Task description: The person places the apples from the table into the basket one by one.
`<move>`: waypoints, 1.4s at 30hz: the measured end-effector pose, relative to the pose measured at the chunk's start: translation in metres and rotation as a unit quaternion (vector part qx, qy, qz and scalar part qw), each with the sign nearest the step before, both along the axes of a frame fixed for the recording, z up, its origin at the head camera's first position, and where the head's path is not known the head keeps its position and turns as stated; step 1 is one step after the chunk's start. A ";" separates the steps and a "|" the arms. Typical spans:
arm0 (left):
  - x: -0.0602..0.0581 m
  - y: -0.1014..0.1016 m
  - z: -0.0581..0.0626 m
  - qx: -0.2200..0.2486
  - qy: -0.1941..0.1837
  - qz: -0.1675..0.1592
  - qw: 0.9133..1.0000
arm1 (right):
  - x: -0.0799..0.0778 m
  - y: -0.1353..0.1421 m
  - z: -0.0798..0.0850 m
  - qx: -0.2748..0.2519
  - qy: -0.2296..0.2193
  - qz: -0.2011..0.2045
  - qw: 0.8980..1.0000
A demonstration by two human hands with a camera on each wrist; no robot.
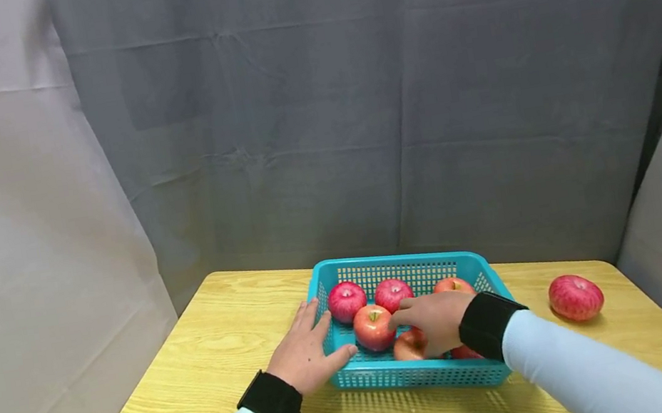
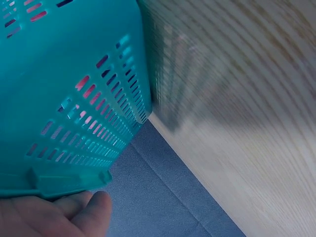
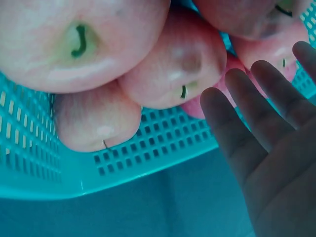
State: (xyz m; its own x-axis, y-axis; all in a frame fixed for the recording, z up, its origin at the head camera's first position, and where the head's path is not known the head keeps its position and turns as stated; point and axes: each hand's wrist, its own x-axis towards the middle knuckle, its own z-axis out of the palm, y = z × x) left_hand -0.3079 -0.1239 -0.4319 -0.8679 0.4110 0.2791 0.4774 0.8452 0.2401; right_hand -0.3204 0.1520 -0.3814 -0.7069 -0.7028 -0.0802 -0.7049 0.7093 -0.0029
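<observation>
A turquoise plastic basket (image 1: 400, 254) with perforated walls holds several red apples. My left hand (image 1: 306, 358) lies at the basket's left side with its fingers spread, touching the rim. In the left wrist view, its fingertips (image 2: 96, 212) show under the rim. My right hand (image 1: 436, 320) reaches into the basket, its fingers beside a light red apple (image 1: 374, 327) and over a nearer apple (image 1: 410, 345). In the right wrist view its fingers (image 3: 247, 98) are spread, with no apple gripped. Two darker apples, one at left (image 1: 347, 302) and one beside it (image 1: 393, 293), sit farther back.
One red apple (image 1: 576, 297) lies on the wooden table (image 1: 223, 346), right of the basket. A grey cloth (image 1: 293, 133) hangs behind the table, with pale cloths at both sides. Another apple (image 1: 453, 286) sits at the basket's back right, partly behind the right hand.
</observation>
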 end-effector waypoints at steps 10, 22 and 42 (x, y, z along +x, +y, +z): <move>0.001 -0.008 0.000 -0.003 -0.008 0.015 1.000 | -0.006 0.015 0.009 -0.009 0.007 -0.079 0.997; 0.004 -0.011 0.002 0.002 -0.009 0.019 1.000 | -0.018 0.073 0.030 -0.043 0.032 -0.133 0.990; 0.006 -0.009 0.003 0.000 0.007 0.012 1.000 | -0.030 0.189 -0.002 -0.096 0.038 -0.242 0.965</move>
State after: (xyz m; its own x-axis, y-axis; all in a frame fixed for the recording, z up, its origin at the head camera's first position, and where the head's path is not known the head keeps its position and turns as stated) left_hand -0.3022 -0.1332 -0.4292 -0.8736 0.3905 0.2905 0.4604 0.8565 0.2331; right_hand -0.3505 0.3408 -0.3836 -0.9548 -0.2853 0.0836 -0.2942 0.9472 -0.1277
